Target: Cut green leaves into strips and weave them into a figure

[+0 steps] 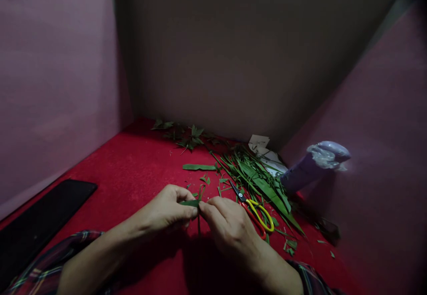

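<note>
In the middle of the head view, my left hand [170, 208] pinches a folded piece of green leaf [190, 203] between thumb and forefinger. My right hand [230, 226] meets it from the right, fingertips closed at the leaf's end. A thin stem or strip [199, 226] hangs down between the two hands. What my right fingertips grip exactly is hard to make out, as the hand's back hides it. Just beyond my right hand lie scissors [253, 208] with one yellow and one red handle, their blades slightly apart.
A heap of long green leaves [263, 181] lies right of centre on the red surface [133, 166]. Behind are leafy sprigs [191, 137], a flat leaf strip [199, 167] and white paper [258, 141]. A purple plastic-topped container [307, 168] leans right; a black flat object [50, 215] lies left.
</note>
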A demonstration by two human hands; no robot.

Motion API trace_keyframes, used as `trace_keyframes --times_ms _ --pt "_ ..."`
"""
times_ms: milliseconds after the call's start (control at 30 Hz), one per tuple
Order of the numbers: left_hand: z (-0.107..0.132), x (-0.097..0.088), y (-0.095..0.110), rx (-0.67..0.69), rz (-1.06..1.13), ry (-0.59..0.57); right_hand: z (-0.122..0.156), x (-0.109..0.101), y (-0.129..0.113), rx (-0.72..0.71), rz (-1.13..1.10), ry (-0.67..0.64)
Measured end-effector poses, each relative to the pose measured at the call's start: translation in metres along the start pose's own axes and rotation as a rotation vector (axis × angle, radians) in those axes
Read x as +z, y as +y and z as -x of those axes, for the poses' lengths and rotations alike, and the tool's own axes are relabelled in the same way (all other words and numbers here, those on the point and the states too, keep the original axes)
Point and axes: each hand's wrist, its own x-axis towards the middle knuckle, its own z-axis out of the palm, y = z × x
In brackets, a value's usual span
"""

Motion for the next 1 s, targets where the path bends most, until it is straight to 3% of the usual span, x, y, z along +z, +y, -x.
trace_keyframes --times_ms 167,400,567,800,1000 --pt "-0.003 0.003 -0.003 0.016 -0.077 0.025 -0.003 -0.005 0.004 0.022 0.017 -0.025" --pt "-0.001 0.004 -0.002 -0.039 -0.081 -0.032 -0.004 0.001 0.008 0.056 -0.008 -0.053" --pt "-0.002 0.004 -0.001 -0.005 -0.075 0.018 -0.004 -0.001 0.008 0.071 -0.062 -0.073" --pt "-0.002 0.0 -0.001 -0.037 -0.112 -0.037 -0.007 -0.01 0.013 0.033 -0.236 -0.085" --pt "0.001 -0.003 0.004 -0.088 -0.075 -0.115 -0.004 -0.005 0.02 -0.062 -0.267 -0.018"
